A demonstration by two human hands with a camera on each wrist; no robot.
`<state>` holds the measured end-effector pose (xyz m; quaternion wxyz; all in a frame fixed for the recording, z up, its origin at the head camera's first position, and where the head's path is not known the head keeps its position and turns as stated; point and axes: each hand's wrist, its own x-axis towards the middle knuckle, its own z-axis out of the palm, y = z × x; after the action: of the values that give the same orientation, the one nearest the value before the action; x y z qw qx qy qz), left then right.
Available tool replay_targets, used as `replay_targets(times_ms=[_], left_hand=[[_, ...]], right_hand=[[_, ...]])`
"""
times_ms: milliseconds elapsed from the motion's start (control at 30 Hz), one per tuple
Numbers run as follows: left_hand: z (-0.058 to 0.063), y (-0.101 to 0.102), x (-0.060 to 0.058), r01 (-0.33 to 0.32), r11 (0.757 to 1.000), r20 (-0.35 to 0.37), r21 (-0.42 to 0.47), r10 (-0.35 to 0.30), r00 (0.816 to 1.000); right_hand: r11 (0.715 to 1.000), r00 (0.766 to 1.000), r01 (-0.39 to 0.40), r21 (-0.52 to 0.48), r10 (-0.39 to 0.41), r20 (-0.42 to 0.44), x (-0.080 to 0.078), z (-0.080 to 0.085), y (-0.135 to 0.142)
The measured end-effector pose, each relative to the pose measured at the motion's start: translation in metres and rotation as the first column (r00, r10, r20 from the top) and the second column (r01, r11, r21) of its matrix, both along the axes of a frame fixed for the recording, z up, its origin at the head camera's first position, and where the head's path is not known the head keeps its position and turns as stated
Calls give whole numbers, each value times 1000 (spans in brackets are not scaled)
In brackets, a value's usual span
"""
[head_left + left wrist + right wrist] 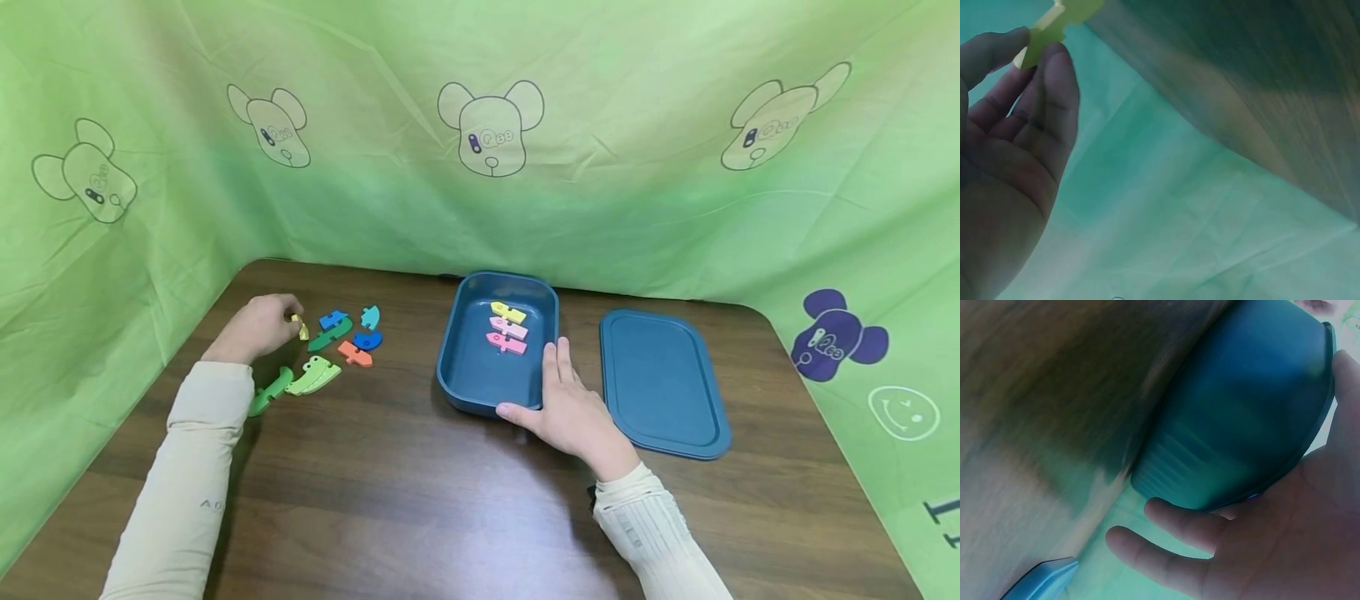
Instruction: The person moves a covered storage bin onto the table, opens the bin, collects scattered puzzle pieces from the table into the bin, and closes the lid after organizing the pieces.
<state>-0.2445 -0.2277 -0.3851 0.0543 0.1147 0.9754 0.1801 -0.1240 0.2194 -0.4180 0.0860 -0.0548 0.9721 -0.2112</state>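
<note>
The left hand (258,327) pinched a yellow piece (302,328) over the left of a brown, wood-grained tabletop (360,475); the right hand (573,412), fingers extended, touched a blue box (483,379). Glare (465,492) marked the near surface. Green fabric (375,217) printed with eared heads (491,137) enclosed the back and both sides.

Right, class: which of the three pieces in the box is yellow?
The far piece, at the back of the row; the middle piece and near piece are pink.
</note>
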Motion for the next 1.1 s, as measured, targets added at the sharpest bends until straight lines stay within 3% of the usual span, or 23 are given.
replay_targets(times_ms=[233,433,700,1100], left_hand=[[2,7,4,38,994,-55,103,-32,998],[4,16,8,17,976,-56,215,-5,998],[8,36,11,-2,907,-63,421,32,997],[2,69,11,27,775,-17,631,-21,1000]], right_hand=[[1000,1000,-3,0,3,-2,-1,-1,0],[1000,1000,-3,-2,3,2,1,-1,0],[1000,1000,1,-2,-1,0,2,-1,0],[1000,1000,1,-4,-1,-1,0,-1,0]])
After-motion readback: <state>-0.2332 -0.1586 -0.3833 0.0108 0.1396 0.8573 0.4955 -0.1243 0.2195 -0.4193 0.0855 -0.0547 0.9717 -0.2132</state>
